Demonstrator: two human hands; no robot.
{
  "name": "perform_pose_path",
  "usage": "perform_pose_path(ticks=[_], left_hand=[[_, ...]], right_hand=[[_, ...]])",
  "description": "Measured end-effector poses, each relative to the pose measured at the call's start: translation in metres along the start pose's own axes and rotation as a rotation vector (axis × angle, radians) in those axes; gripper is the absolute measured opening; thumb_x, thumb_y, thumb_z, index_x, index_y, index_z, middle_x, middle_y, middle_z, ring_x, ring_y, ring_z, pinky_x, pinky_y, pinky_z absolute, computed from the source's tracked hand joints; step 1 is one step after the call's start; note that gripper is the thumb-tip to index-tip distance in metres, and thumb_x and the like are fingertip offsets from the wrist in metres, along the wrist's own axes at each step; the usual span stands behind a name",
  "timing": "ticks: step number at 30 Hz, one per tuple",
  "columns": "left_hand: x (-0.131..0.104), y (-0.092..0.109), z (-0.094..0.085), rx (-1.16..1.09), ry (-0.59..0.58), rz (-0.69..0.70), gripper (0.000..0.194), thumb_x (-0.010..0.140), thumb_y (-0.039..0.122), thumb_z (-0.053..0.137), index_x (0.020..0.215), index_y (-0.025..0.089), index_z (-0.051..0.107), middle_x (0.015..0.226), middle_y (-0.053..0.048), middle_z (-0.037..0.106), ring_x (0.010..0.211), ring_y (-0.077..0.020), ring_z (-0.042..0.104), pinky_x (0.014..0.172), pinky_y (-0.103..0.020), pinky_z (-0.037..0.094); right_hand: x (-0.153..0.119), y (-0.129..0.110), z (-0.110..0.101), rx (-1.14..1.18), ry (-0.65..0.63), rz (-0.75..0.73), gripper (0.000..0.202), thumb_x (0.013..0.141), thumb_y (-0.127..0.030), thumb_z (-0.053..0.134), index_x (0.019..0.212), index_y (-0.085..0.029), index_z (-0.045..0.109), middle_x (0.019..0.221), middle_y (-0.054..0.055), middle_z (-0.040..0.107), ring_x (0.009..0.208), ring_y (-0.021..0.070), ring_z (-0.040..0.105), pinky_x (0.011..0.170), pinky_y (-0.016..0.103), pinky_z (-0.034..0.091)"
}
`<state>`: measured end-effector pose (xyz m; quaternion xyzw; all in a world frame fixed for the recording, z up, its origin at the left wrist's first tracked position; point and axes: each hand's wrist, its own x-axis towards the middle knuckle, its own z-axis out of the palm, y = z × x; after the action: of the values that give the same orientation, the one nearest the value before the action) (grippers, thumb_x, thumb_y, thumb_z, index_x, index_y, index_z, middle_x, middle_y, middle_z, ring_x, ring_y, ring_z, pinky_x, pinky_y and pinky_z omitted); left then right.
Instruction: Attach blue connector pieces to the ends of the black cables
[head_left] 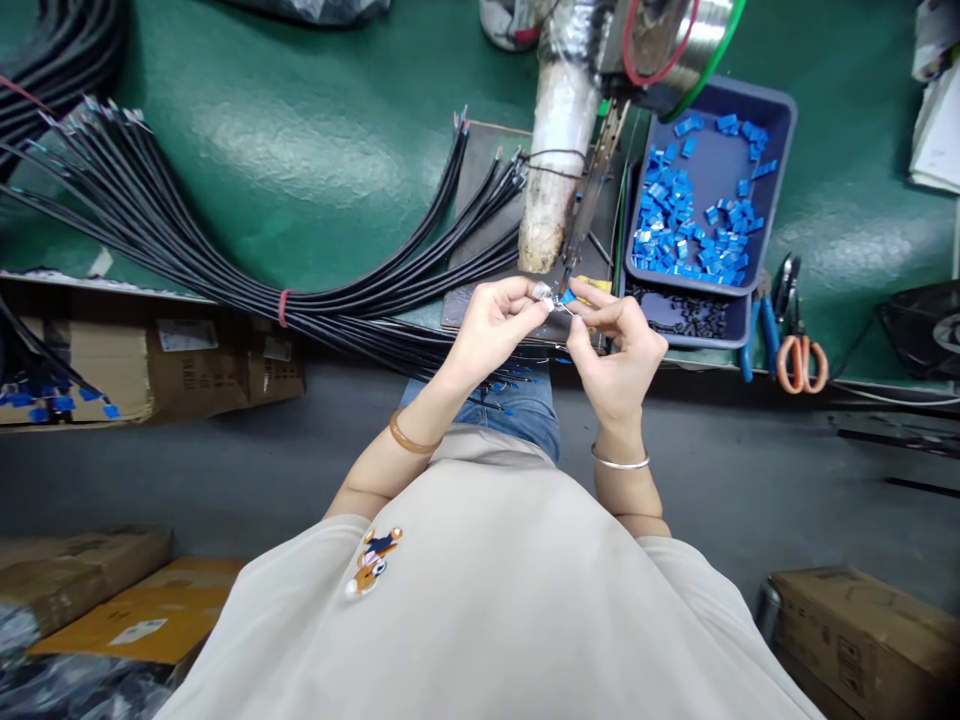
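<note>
Left hand [491, 322]: finger and thumb together, can't make out on what. Right hand [619, 348]: fingers clamped on blue connector [568, 297], over desk [300, 150] near edge, just below metal rod [595, 190]. Black cables [352, 302] left, red tie [283, 308] around them. Tray [780, 150] of blue connectors right; scissors [802, 355] at near edge.

Green-surfaced workbench [300, 120] carries a red-tied bundle of black cables [330, 305], a dark rectangular board [478, 155], stacked blue-grey plastic trays [786, 125], blue-handled pliers [768, 325] and orange-handled metal scissors [802, 345].
</note>
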<state>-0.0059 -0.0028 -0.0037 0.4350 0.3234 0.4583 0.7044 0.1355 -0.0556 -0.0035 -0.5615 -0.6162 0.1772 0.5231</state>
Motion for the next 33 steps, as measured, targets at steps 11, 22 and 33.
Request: perform_pose_path(ticks=[11, 22, 33], left_hand=[[0.000, 0.001, 0.000, 0.019, 0.016, 0.004, 0.025, 0.073, 0.033, 0.080, 0.071, 0.013, 0.065, 0.056, 0.004, 0.054, 0.049, -0.0029, 0.047, 0.050, -0.016, 0.039], [0.000, -0.001, 0.000, 0.012, -0.008, -0.027, 0.024, 0.072, 0.031, 0.078, 0.075, 0.013, 0.063, 0.055, 0.006, 0.053, 0.048, -0.0024, 0.044, 0.050, -0.016, 0.039], [-0.001, -0.002, -0.002, 0.093, -0.016, 0.006, 0.024, 0.078, 0.035, 0.073, 0.076, 0.015, 0.061, 0.049, 0.009, 0.038, 0.044, -0.0020, 0.027, 0.045, -0.019, 0.026]], right_hand=[[0.002, -0.003, -0.001, -0.001, -0.020, 0.030, 0.007, 0.085, -0.017, 0.062, 0.081, -0.022, 0.058, 0.116, 0.004, 0.074, 0.094, 0.0174, 0.075, 0.085, 0.034, 0.064], [0.000, -0.002, -0.001, -0.003, -0.026, 0.025, 0.009, 0.083, -0.015, 0.061, 0.081, -0.023, 0.058, 0.114, 0.002, 0.074, 0.094, 0.0168, 0.075, 0.086, 0.032, 0.064], [0.005, -0.008, -0.002, -0.073, -0.002, 0.009, 0.007, 0.083, -0.017, 0.064, 0.080, -0.023, 0.063, 0.111, 0.002, 0.075, 0.093, 0.0171, 0.075, 0.081, 0.031, 0.064]])
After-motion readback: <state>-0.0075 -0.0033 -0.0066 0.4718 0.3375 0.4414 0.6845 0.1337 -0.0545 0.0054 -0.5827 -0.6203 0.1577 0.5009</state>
